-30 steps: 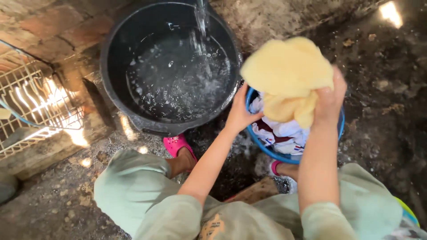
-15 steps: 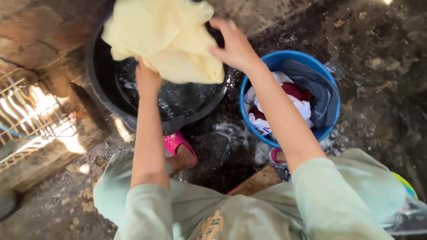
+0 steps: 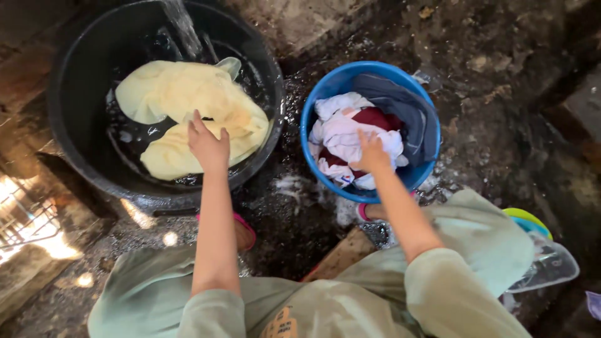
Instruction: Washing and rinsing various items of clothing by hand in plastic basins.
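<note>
A pale yellow cloth (image 3: 188, 106) lies spread in the water of a large black tub (image 3: 69, 125) at the left. My left hand (image 3: 208, 145) rests flat on the cloth's near edge, fingers apart. A blue bucket (image 3: 319, 103) to the right holds a heap of wet clothes: white (image 3: 341, 128), dark red and grey-blue pieces. My right hand (image 3: 370, 153) reaches into the bucket and lies on the white clothes; whether its fingers grip them is hidden.
A stream of water (image 3: 181, 25) pours into the tub from above. The ground (image 3: 501, 94) is wet, dark and rough. A wooden block (image 3: 341, 253) sits between my knees. Pink sandals (image 3: 244, 228) are below. Plastic items (image 3: 538, 250) lie at right, a metal grate (image 3: 25, 219) at left.
The yellow cloth was held up in both hands over the bucket, swung left over the tub, and now lies in the water. My right hand has moved to the bucket's clothes.
</note>
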